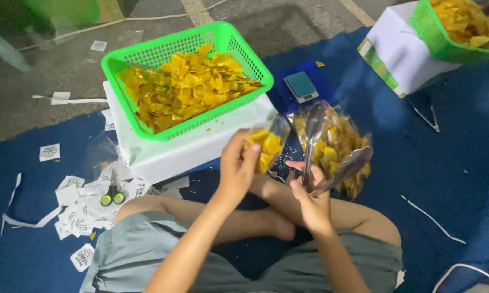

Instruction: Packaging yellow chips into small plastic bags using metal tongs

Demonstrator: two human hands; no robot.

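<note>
Informal floor-level snack-packing spot: blue mat [445, 163] on concrete floor [49, 65], green baskets of yellow chips [187, 81], small scale [301, 87], scattered paper labels [73, 209].

I'm sitting on a blue mat [445, 163] spread over grey concrete floor [54, 65] (a pale painted line crosses it). Paper scraps [73, 209] litter the mat; light is dim, even.

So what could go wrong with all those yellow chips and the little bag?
The left hand holds a small clear bag already stuffed with chips, so some might spill onto the blue mat.

The right hand holds open metal tongs right beside another filled bag; they might crush chips or poke the plastic.

The green basket juts past its white box, so a bump could tip it.
</note>
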